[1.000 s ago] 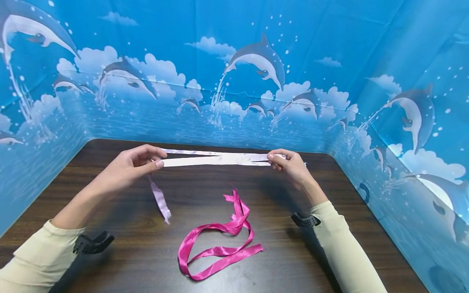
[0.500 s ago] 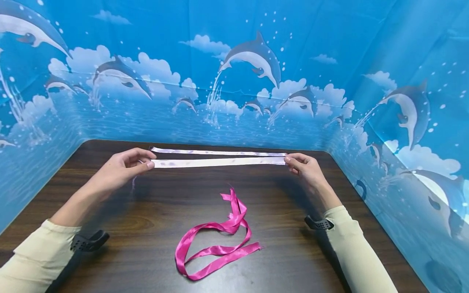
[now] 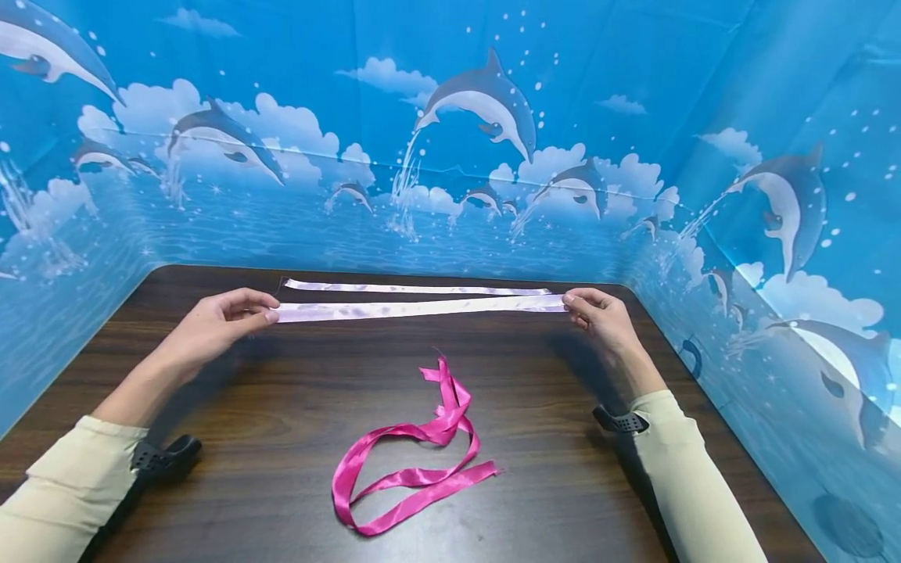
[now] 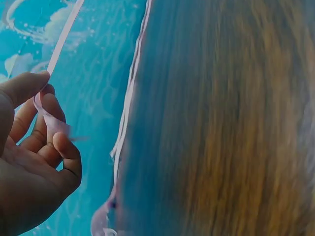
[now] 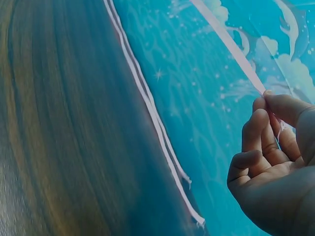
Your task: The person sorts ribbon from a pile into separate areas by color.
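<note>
A pale lilac satin ribbon (image 3: 422,307) stretches nearly straight between my two hands, above the far part of the table. My left hand (image 3: 218,324) pinches its left end between thumb and fingers. In the left wrist view a short ribbon tail (image 4: 56,125) curls past the left fingers. My right hand (image 3: 604,322) pinches the right end, and a little of it shows behind the thumb in the right wrist view. Just beyond the held ribbon, more pale ribbon (image 3: 415,290) lies along the table's far edge; the right wrist view shows it as two strands (image 5: 147,101) side by side.
A bright pink ribbon (image 3: 352,477) lies in a loose loop on the dark wooden table (image 3: 267,469), nearer the body. Dolphin-printed blue cloth (image 3: 450,211) rises behind the table and along both sides. Each wrist wears a black strap-like device (image 3: 165,456).
My hands have moved apart, drawing the held lilac ribbon out longer. The strands that crossed are now separate, with one left at the back. A tail hanging under my left hand is gone from the head view.
</note>
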Action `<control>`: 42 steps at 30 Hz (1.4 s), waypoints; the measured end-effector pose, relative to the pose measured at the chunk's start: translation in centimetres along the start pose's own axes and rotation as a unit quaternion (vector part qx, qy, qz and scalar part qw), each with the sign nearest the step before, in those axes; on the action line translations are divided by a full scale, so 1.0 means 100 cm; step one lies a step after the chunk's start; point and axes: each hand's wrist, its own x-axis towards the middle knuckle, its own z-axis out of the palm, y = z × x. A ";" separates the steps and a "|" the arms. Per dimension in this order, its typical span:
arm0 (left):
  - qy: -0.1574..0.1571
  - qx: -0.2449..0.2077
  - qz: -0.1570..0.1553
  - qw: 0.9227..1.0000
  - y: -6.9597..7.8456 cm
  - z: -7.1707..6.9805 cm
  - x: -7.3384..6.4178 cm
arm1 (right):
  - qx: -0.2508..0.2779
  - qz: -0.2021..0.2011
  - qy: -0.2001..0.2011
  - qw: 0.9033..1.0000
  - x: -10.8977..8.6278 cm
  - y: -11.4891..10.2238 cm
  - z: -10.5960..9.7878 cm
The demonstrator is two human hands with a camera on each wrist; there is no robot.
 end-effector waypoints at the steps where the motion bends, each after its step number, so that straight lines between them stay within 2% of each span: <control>1: 0.002 0.005 -0.001 1.000 -0.003 -0.001 0.001 | 0.002 0.001 0.002 1.000 0.000 0.001 -0.001; 8: 0.027 0.024 -0.042 0.998 -0.023 -0.006 0.011 | -0.002 0.007 0.029 1.000 0.005 0.015 -0.012; 13: 0.025 0.041 -0.051 0.998 -0.035 -0.007 0.017 | -0.069 0.006 0.039 0.997 0.008 0.029 -0.017; 19: 0.020 0.058 -0.053 0.997 -0.044 -0.007 0.023 | -0.169 0.008 0.047 0.984 0.012 0.043 -0.020; 25: 0.000 0.062 -0.066 0.996 -0.050 -0.008 0.027 | -0.248 -0.020 0.059 0.967 0.016 0.051 -0.019; 32: -0.007 0.071 -0.043 0.996 -0.052 -0.004 0.031 | -0.270 -0.035 0.055 0.961 0.019 0.053 -0.013; 36: -0.002 0.082 -0.027 0.996 -0.052 0.001 0.035 | -0.293 -0.039 0.057 0.954 0.020 0.056 -0.013; 42: 0.000 0.087 -0.021 0.996 -0.052 0.004 0.039 | -0.304 -0.042 0.069 0.949 0.021 0.059 -0.014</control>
